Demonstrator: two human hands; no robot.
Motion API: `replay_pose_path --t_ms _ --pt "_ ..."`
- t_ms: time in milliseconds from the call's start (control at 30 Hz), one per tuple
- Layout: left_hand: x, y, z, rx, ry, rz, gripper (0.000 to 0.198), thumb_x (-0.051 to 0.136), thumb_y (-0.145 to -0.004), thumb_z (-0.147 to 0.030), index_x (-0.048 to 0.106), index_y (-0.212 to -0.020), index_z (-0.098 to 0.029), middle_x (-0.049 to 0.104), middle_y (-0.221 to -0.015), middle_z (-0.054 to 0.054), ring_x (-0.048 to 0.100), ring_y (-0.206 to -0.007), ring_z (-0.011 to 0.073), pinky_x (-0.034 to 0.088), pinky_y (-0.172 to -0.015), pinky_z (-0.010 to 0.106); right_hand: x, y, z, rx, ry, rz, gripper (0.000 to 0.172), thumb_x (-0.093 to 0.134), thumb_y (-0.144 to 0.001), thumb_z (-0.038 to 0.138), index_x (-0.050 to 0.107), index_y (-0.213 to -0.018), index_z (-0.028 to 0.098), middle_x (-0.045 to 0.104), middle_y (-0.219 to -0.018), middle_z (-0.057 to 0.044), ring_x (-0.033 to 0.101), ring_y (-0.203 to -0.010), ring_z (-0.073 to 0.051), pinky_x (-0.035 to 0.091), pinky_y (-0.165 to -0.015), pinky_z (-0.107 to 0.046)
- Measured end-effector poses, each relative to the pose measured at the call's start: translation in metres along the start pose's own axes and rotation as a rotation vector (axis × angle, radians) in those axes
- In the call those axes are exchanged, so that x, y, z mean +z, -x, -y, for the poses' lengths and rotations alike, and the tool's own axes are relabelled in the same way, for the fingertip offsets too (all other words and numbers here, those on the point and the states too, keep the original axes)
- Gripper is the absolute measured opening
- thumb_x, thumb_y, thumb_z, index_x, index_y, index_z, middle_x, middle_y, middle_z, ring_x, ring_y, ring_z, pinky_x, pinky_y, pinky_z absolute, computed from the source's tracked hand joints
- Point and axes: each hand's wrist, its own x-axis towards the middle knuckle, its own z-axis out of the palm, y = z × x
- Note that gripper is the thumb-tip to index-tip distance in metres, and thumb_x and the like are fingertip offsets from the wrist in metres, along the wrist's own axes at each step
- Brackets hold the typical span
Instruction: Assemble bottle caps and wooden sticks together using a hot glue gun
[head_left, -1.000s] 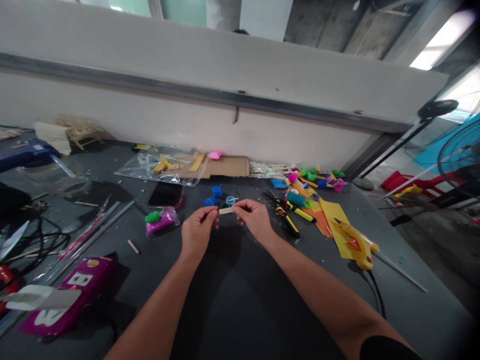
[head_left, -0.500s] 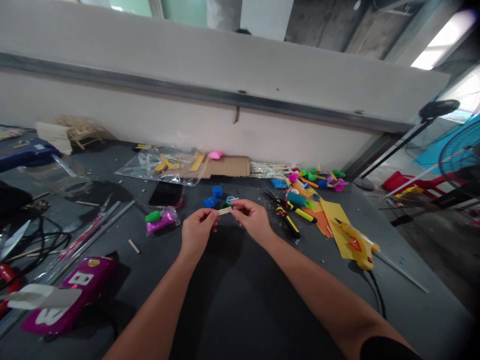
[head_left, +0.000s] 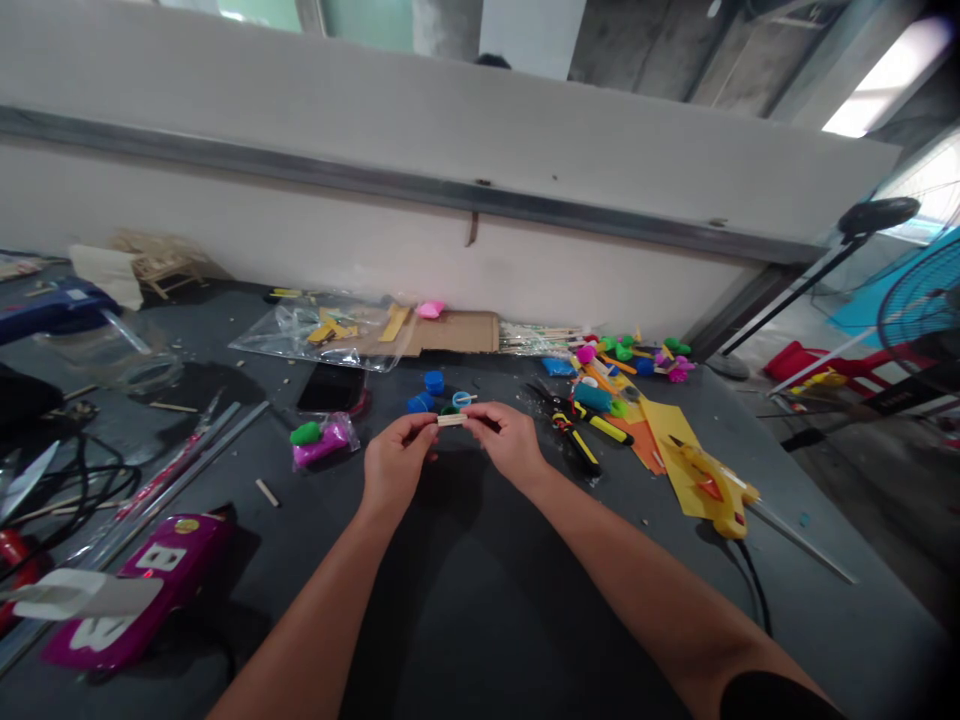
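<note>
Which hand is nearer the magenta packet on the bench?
Left. The left hand is just right of the magenta packet, not touching it; the right hand is farther away, beyond the small wooden piece that both hands pinch.

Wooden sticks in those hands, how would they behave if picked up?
Probably light and fairly stiff: the sticks look straight pinched between the left hand and right hand. Being thin, they could snap if bent hard. Flat faces suggest they won't roll far.
</note>
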Motion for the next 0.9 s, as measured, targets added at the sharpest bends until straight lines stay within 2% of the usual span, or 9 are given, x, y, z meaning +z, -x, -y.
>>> replay_pose_path --t_ms 300,767,900 --pt "-0.0007 0.0028 0.0048 0.131 -0.179 -0.028 0.022 0.058 -0.076 -0.035 0.07 -0.089 -0.022 0.069 -0.072 0.0 0.064 -0.061 0.0144 0.052 -0.061 0.025 0.0047 0.0013 -0.0023 0.116 -0.155 -0.014 0.019 0.063 -0.075 0.032 0.071 -0.09 0.023 0.065 -0.07 0.0 0.054 -0.049 -0.011 0.045 -0.047 -0.022" --pt "-0.0001 0.005 0.0071 0.244 -0.334 -0.052 0.02 0.057 -0.077 -0.033 0.071 -0.086 -0.022 0.07 -0.073 0.001 0.064 -0.064 0.0153 0.047 -0.062 0.024 0.0027 0.0001 0.0033 0.155 -0.224 -0.018 0.017 0.064 -0.073 0.027 0.072 -0.086 0.021 0.063 -0.065 0.0 0.052 -0.047 -0.01 0.045 -0.046 -0.023" --pt "0.0018 0.0059 0.0026 0.195 -0.242 -0.036 0.02 0.059 -0.076 -0.032 0.071 -0.086 -0.02 0.069 -0.07 0.001 0.063 -0.061 0.0145 0.048 -0.06 0.024 0.0018 -0.0005 0.0047 0.156 -0.225 -0.023 0.018 0.063 -0.074 0.028 0.071 -0.088 0.021 0.066 -0.071 -0.001 0.052 -0.047 -0.01 0.044 -0.045 -0.022"
